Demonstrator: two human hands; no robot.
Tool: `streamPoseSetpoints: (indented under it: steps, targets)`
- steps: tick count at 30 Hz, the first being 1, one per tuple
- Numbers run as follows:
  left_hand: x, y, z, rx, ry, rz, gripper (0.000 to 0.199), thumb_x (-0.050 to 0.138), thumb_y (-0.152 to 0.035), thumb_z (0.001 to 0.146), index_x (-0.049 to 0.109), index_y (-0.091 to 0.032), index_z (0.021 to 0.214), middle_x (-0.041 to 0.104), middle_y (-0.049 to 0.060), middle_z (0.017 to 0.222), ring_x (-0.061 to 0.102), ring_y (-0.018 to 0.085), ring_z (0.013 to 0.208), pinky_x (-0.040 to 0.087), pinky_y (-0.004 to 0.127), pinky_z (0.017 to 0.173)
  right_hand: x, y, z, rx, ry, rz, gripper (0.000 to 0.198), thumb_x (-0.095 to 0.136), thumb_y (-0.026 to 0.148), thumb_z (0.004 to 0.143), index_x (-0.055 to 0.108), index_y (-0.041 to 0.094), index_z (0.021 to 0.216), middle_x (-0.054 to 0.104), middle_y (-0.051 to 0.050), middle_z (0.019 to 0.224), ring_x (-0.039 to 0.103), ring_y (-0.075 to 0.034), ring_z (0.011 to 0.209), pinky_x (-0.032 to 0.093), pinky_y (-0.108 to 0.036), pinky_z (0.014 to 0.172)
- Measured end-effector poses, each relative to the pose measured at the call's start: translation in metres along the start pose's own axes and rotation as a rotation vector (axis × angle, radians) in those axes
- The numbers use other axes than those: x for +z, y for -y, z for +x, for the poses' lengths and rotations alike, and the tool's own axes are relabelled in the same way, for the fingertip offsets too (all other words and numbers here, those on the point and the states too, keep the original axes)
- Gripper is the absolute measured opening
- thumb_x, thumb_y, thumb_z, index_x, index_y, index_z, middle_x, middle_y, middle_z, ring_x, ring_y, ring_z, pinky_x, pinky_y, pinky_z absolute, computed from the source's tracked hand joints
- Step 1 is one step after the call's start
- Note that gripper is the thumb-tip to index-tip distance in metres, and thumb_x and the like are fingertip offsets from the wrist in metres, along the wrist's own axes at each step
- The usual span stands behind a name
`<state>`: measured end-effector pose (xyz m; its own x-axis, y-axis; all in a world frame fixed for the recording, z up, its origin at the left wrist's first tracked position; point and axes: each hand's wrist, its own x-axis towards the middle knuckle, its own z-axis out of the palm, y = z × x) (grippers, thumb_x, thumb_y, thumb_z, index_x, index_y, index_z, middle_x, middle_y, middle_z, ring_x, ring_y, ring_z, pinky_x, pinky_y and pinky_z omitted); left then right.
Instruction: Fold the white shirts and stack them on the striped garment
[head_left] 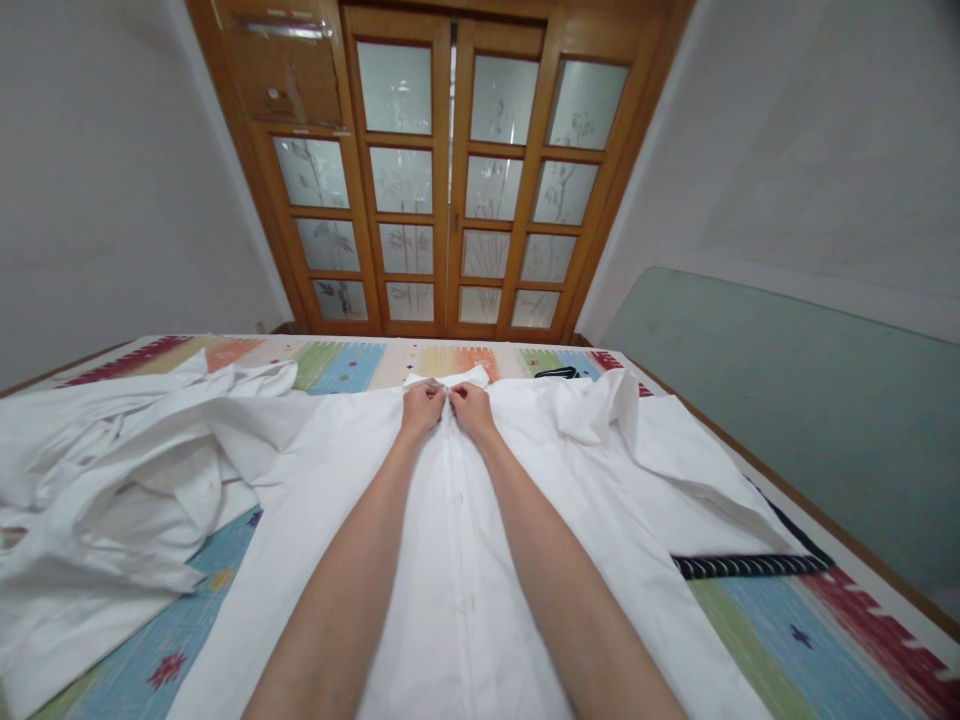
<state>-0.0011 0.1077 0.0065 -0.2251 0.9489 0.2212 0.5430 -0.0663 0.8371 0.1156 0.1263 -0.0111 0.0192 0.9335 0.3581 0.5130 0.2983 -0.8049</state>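
Observation:
A white button-up shirt (457,560) lies spread out with its front facing up and its collar (469,377) at the far end. Just below the collar, my left hand (424,407) is closed on the edge of the shirt front. Close beside it, my right hand (470,407) pinches the other edge, the fingertips of both hands almost meeting. Any button between the fingers is too small to make out. Down the middle runs the button strip, below my hands. The right-hand sleeve (697,480) stretches out to the side, partly folded.
More white garments (112,480) lie crumpled on the left. A colourful patterned cloth (810,640) covers the bed or table. A dark striped item (750,566) shows under the right sleeve, and a black object (557,373) lies past the shoulder. Wooden glass-paned doors (450,180) stand beyond.

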Motion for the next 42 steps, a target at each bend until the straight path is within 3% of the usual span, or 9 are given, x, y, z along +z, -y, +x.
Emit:
streamPoseSetpoints:
  steps: [18, 24, 32, 42]
  targets:
    - [0.0002, 0.0009, 0.0009, -0.010, 0.021, -0.090, 0.016, 0.059, -0.026, 0.081, 0.070, -0.015, 0.078, 0.062, -0.002, 0.051, 0.059, 0.015, 0.049, 0.047, 0.026, 0.061, -0.0002, -0.0019, 0.0016, 0.038, 0.007, 0.099, 0.014, 0.058, 0.018, 0.077, 0.071, 0.016, 0.078, 0.072, -0.003, 0.074, 0.066, -0.015, 0.072, 0.050, -0.023, 0.072]
    - [0.0006, 0.0016, 0.0001, 0.018, 0.024, -0.060, 0.018, 0.055, -0.025, 0.083, 0.070, -0.015, 0.080, 0.064, -0.001, 0.055, 0.058, 0.014, 0.048, 0.047, 0.026, 0.059, -0.0007, 0.0000, 0.0012, 0.107, 0.043, 0.191, 0.024, 0.047, 0.016, 0.078, 0.070, 0.017, 0.080, 0.071, -0.001, 0.073, 0.059, -0.012, 0.055, 0.048, -0.022, 0.060]
    - [0.0047, 0.0023, 0.0001, 0.083, -0.007, 0.073, 0.020, 0.051, -0.021, 0.084, 0.070, -0.015, 0.085, 0.074, 0.006, 0.080, 0.067, 0.018, 0.076, 0.049, 0.028, 0.078, -0.0022, 0.0020, 0.0007, 0.144, 0.071, 0.271, 0.030, 0.040, 0.017, 0.080, 0.070, 0.017, 0.081, 0.068, 0.001, 0.071, 0.052, -0.010, 0.046, 0.043, -0.022, 0.052]
    - [0.0069, 0.0008, -0.0010, 0.148, 0.046, 0.243, 0.024, 0.051, -0.009, 0.077, 0.072, -0.017, 0.085, 0.075, 0.009, 0.095, 0.066, 0.021, 0.093, 0.046, 0.030, 0.086, -0.0006, 0.0055, 0.0000, 0.054, -0.019, 0.043, 0.020, 0.054, 0.021, 0.078, 0.069, 0.019, 0.065, 0.070, -0.001, 0.069, 0.062, -0.014, 0.071, 0.046, -0.023, 0.070]
